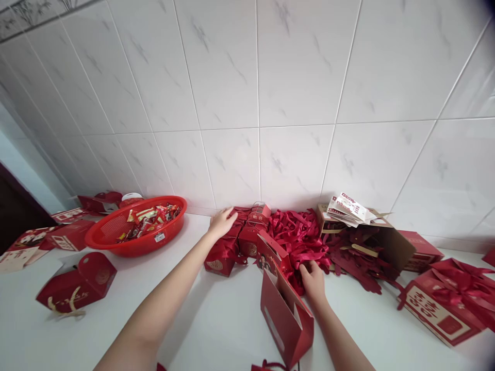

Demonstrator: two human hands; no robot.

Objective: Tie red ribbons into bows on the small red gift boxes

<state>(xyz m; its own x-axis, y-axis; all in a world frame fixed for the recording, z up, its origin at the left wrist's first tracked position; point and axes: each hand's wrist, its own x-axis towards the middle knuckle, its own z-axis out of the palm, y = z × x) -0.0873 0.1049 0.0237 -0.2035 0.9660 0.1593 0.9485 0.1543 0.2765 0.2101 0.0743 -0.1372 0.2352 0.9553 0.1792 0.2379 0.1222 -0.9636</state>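
My left hand (222,223) rests over a group of small red boxes (219,264) near the wall, its fingers apart over their tops. My right hand (311,281) is at the front edge of a pile of dark red ribbons (297,234); its fingertips are partly hidden among them, and whether they hold a ribbon cannot be made out. Just left of that hand stands an open red box (286,322), upright and tilted. Behind it is another red box with a printed figure (270,255).
A red plastic basket (135,247) of wrapped sweets stands left, beside a red box with rope handles (77,286). On the right are a cardboard box (396,250) with dark red pieces and a large ribboned box (436,314). A tiled wall (297,165) closes the back.
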